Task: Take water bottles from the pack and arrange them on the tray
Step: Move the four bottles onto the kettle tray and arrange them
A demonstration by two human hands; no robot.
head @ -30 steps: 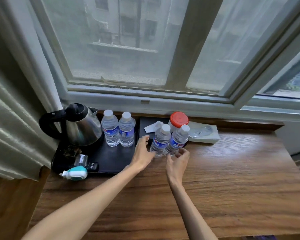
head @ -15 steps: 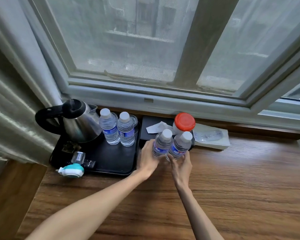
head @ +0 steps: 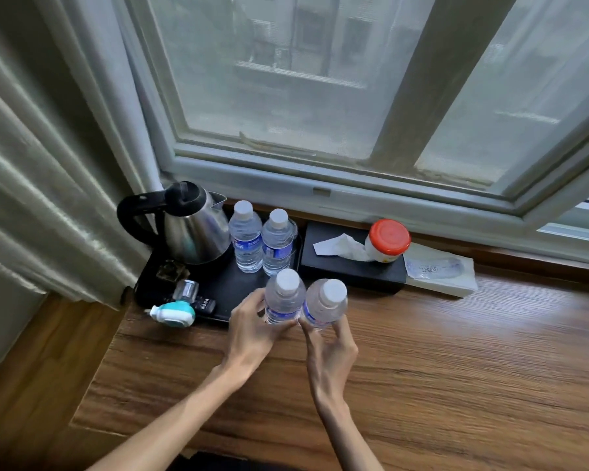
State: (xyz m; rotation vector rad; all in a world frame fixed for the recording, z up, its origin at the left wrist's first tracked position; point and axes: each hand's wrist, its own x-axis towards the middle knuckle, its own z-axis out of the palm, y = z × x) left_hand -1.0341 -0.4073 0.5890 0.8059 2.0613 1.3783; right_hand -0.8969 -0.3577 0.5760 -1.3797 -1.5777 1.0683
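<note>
Left hand (head: pixel 252 329) gripping one water bottle (head: pixel 284 297), right hand (head: pixel 332 348) gripping another (head: pixel 325 304), side by side, touching, at the black tray's (head: pixel 218 283) front edge, wooden counter (head: pixel 456 351) below

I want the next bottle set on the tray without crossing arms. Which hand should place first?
Left. The left hand holds the bottle nearest the black tray, right at its front edge. The right hand's bottle is over the wooden table, farther away.
</note>
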